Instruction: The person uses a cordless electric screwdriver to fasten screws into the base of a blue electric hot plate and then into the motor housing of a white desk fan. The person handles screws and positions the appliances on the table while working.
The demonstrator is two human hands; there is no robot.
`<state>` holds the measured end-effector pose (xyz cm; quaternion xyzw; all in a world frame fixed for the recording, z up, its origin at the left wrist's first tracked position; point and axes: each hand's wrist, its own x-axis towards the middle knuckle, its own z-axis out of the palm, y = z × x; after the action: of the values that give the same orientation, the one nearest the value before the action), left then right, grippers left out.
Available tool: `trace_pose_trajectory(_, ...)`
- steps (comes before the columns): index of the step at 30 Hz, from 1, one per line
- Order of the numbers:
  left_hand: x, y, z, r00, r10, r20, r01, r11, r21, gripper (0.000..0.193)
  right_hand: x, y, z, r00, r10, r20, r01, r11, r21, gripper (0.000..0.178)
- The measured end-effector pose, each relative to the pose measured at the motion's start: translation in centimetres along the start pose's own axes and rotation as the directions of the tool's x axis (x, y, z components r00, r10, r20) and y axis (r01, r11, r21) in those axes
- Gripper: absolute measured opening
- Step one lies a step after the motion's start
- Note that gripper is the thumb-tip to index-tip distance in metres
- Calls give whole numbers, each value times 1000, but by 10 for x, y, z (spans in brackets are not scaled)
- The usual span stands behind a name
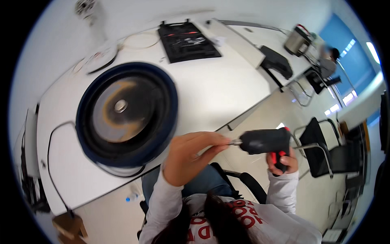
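Note:
My right hand (284, 162) is wrapped round the grip of a black and red cordless screwdriver (264, 141), which points to the left in front of me. At its front end, my left hand (189, 152) pinches the thin metal screwdriver bit (234, 142) between thumb and fingers. Whether the bit is fully seated in the chuck I cannot tell. Left of my hands, on the table, sits a round, dark blue cooker body (172, 87) with its top open. Inside it shows a discoloured metal heating plate (140, 132) with a small silver button at the centre.
An open black tool case (172, 51) lies at the back of the white table (215, 87). A white device (101, 59) stands back left. A dark cable (49, 140) runs along the left side. Chairs (317, 156) stand at right; a person (327, 65) sits far right.

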<state>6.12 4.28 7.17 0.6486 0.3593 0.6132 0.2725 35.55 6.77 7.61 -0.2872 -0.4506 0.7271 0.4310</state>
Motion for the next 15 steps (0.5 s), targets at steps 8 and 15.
trace_pose_trajectory(8,-26,-17,-4,991,-31,-131,42,996,83,27,20,35,-11,991,-48,121,40,997,67,64)
trace_pose_trajectory(15,-80,26,-41,930,57,-364,194,763,616,42,60,12,11,979,0,203,3,1000,-14,66)
